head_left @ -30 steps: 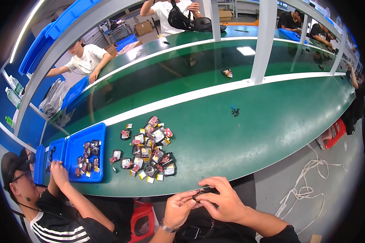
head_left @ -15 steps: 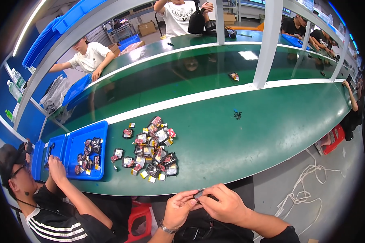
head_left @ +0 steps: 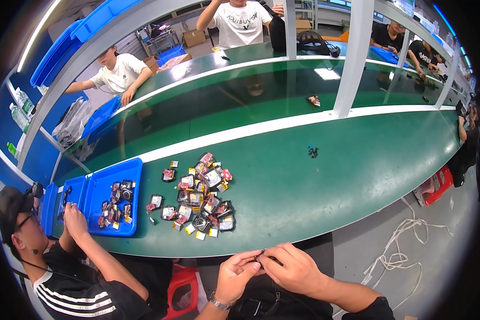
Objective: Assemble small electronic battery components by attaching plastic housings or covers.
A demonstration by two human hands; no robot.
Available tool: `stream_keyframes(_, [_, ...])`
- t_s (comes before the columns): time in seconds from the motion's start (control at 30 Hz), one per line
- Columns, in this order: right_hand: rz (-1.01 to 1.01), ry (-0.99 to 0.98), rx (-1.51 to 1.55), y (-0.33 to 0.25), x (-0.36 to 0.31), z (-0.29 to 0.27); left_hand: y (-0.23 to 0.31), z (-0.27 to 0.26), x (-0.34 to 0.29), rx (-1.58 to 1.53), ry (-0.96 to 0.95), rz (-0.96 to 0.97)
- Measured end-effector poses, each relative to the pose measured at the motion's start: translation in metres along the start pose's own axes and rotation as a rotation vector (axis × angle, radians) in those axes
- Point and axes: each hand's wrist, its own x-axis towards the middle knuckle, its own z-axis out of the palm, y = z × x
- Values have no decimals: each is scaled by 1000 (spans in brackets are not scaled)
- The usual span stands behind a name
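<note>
Near the table's front edge, my left hand [head_left: 236, 276] and my right hand [head_left: 295, 269] meet around a small dark electronic part [head_left: 259, 256]. Fingertips of both hands pinch it, and they hide most of its shape. Ahead and to the left, a heap of small black device housings [head_left: 201, 221] lies on the green table [head_left: 282, 181]. Pinkish-red circuit boards and silver battery packs with yellow tape show among the housings. Neither hand touches the heap.
A blue tray [head_left: 140, 186] with similar parts stands left of the heap, beside a co-worker [head_left: 24, 224]. Small black pieces [head_left: 313, 152] lie farther right on the table. White posts [head_left: 352, 64] rise behind it. A white cable [head_left: 394, 258] lies on the floor.
The dark part has turned slightly between my fingers, while my hands stay nearly in place. A lone part behind the white rail has shifted right. A person across has raised an arm.
</note>
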Motion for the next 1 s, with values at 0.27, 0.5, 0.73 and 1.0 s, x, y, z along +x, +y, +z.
stream_keyframes(0.27, [341, 4, 444, 5, 2, -4, -4, 4, 2, 4, 75, -7])
stream_keyframes(0.5, [337, -40, 393, 3, 2, 2, -5, -2, 1, 82, 50, 3])
stream_keyframes(0.73, [480, -65, 545, -1, 11, -2, -5, -2, 0, 19, -10, 48])
stream_keyframes(1.0, [504, -83, 557, 1, 14, -10, -1, 2, 7, 89, -34, 43])
